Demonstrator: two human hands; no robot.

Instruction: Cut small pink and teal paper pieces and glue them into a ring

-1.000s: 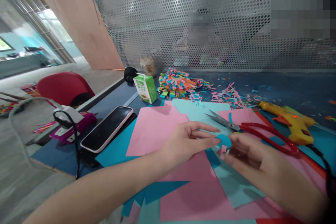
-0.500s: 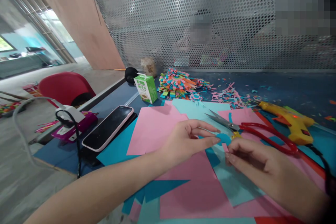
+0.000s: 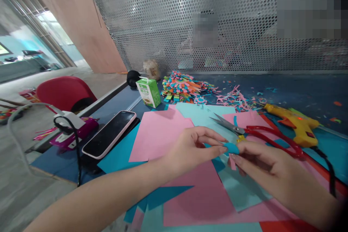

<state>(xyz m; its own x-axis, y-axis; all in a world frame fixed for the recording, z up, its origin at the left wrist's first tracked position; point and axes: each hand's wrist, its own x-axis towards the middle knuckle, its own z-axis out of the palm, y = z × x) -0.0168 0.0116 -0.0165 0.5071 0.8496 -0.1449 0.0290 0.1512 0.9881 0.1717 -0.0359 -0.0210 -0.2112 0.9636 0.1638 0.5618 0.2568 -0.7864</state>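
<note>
Between my two hands is a small blue paper piece (image 3: 231,148) with a pink paper strip (image 3: 232,162) hanging below it. My left hand (image 3: 197,145) pinches the blue piece's left edge between thumb and fingertips. On the other side, my right hand (image 3: 258,159) grips the piece and the strip with thumb and forefinger; its other fingers are partly hidden. Just beyond the hands lie red-handled scissors (image 3: 244,129), blades apart and pointing left. Under them spread pink paper sheets (image 3: 160,134) and a pale blue sheet (image 3: 244,188).
A yellow glue gun (image 3: 296,123) with a lit red light lies right. A phone (image 3: 110,134), a green drink carton (image 3: 149,92) and a purple power strip (image 3: 74,134) are left. Behind stand a pile of fringed paper flowers (image 3: 179,87), paper scraps (image 3: 235,99) and a perforated metal panel (image 3: 163,18).
My right hand has shifted slightly over the blue piece, covering its right edge. The pink strip now hangs lower and shows more. The whole view has moved a little.
</note>
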